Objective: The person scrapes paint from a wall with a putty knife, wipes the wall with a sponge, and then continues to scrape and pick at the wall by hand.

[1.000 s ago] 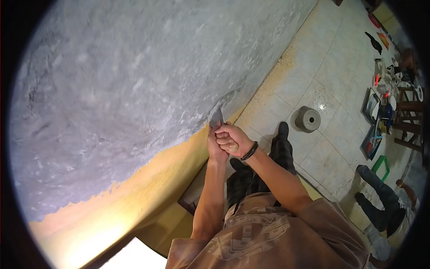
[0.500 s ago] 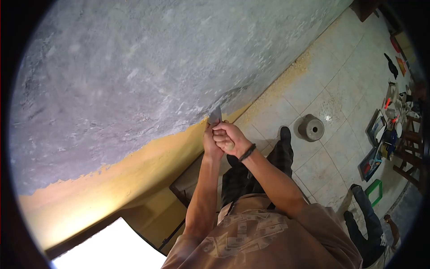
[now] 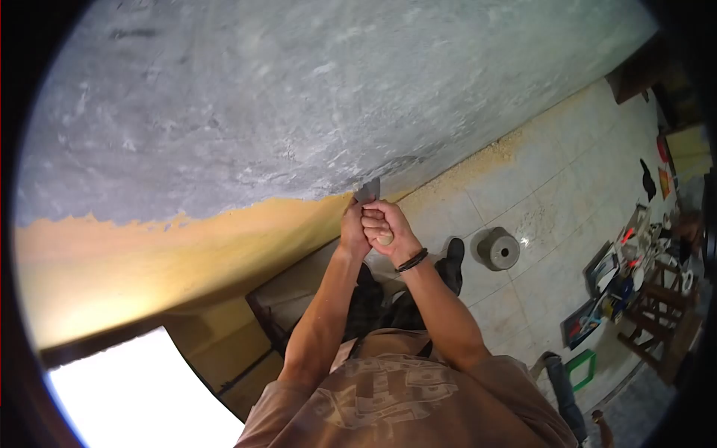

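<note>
Both my hands grip one scraper (image 3: 367, 192). Its flat metal blade rests against the wall where bare grey plaster (image 3: 299, 104) meets the yellow paint (image 3: 172, 246). My right hand (image 3: 388, 228) wraps the wooden handle, a black band on its wrist. My left hand (image 3: 352, 233) clasps the tool beside it, nearer the blade. Below my arms I see my brown printed shirt and dark trousers.
Yellow paint dust lies along the foot of the wall on the pale tiled floor (image 3: 523, 187). A grey cylinder (image 3: 497, 249) stands on the tiles. Trays and tools (image 3: 597, 299) clutter the right. Another person's leg (image 3: 564, 388) shows at the lower right. A bright opening (image 3: 142, 396) is lower left.
The view has swung, so the wall edge sits flatter and more yellow paint shows at left. My hands stay clasped on the scraper at the paint line.
</note>
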### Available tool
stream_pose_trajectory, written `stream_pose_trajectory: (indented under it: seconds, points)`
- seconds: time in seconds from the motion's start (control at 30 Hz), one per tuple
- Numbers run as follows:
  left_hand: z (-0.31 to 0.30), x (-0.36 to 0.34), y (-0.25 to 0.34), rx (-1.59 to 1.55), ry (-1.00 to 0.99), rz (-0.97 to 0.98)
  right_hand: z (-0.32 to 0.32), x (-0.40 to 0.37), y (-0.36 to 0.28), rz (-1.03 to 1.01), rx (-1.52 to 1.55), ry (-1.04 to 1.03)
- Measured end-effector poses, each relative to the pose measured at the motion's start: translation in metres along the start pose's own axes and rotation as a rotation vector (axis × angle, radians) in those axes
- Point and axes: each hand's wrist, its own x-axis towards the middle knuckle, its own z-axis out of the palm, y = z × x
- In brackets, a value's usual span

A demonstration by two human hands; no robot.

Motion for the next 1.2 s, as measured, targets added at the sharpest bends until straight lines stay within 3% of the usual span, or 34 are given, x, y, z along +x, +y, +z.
stream_pose_trajectory:
  seconds: [0.1,0.2,0.3,0.37,0.43,0.47,0.5,0.6,0.7,0.73,0.8,0.87,1.03,1.1,1.17,1.2]
  points:
    - [-0.007,0.001,0.01,-0.023,-0.035,0.033,0.014,-0.011,0.006,0.007,-0.047,-0.03]
    - [-0.018,0.013,-0.001,0.048,-0.001,-0.133,-0.015,0.009,0.0,0.011,-0.013,0.017]
    - [-0.002,0.0,0.004,-0.021,-0.008,0.046,0.015,-0.012,0.007,-0.043,-0.095,0.091]
    - [-0.001,-0.007,0.018,0.02,-0.01,0.04,0.022,-0.017,0.016,-0.051,-0.057,-0.048]
    - [-0.027,0.013,0.009,-0.127,-0.158,-0.165,-0.003,0.003,0.012,-0.047,-0.071,-0.024]
    - [-0.019,0.011,0.009,0.014,0.014,-0.172,-0.009,0.01,0.007,-0.022,0.004,0.029]
    - [-0.011,0.003,0.01,0.003,0.008,-0.173,-0.012,0.012,0.003,0.003,0.079,0.089]
    - [0.007,-0.025,0.024,-0.017,-0.007,0.037,0.026,-0.019,0.019,-0.053,-0.06,0.038]
    - [-0.003,-0.006,0.025,0.005,0.007,-0.083,0.019,-0.008,0.017,-0.066,-0.076,-0.022]
    - [0.003,-0.009,0.02,-0.017,0.018,0.006,0.018,-0.006,0.013,-0.031,-0.022,-0.016]
    - [-0.004,-0.018,0.017,-0.045,-0.033,-0.009,0.017,-0.022,0.014,0.006,0.035,0.018]
    - [-0.006,-0.014,0.026,-0.054,-0.085,0.004,0.044,-0.031,0.025,-0.093,-0.113,0.015]
    - [-0.033,0.012,0.01,-0.072,-0.043,-0.171,0.009,0.009,0.016,-0.023,0.008,0.02]
    - [-0.017,-0.007,0.015,-0.016,-0.052,-0.066,0.018,-0.012,0.024,-0.077,-0.107,0.087]
    - [-0.002,-0.029,0.031,-0.077,-0.061,0.043,0.03,-0.02,0.028,-0.093,-0.151,0.018]
    - [-0.011,-0.01,0.022,-0.152,-0.041,0.003,0.025,-0.012,0.023,-0.056,-0.13,0.0]
